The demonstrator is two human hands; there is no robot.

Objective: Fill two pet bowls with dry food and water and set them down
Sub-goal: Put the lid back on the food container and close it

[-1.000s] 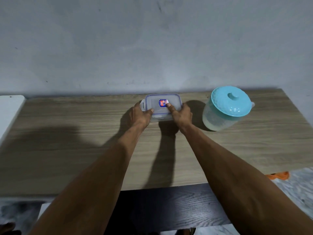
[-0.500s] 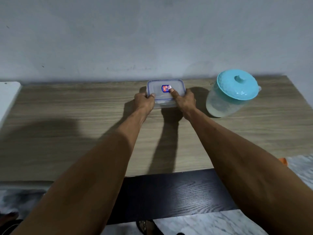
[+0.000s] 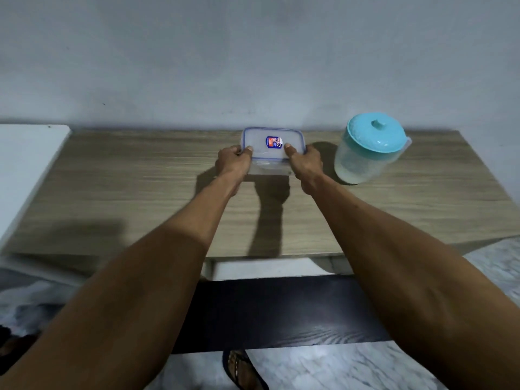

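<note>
Left hand [image 3: 233, 162] and right hand [image 3: 306, 164], grips closed round the clear blue-rimmed plastic box [image 3: 270, 150] near the wood-grain tabletop's [image 3: 126, 178] far edge; bare wood leftward; contents indiscernible.

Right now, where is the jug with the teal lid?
Head view: the jug stands on the wooden table, right side near the wall, just right of the clear lidded box, apart from it.

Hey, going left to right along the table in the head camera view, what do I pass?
white surface → left hand → clear lidded container, held at both ends → right hand → teal-lidded pitcher
</note>
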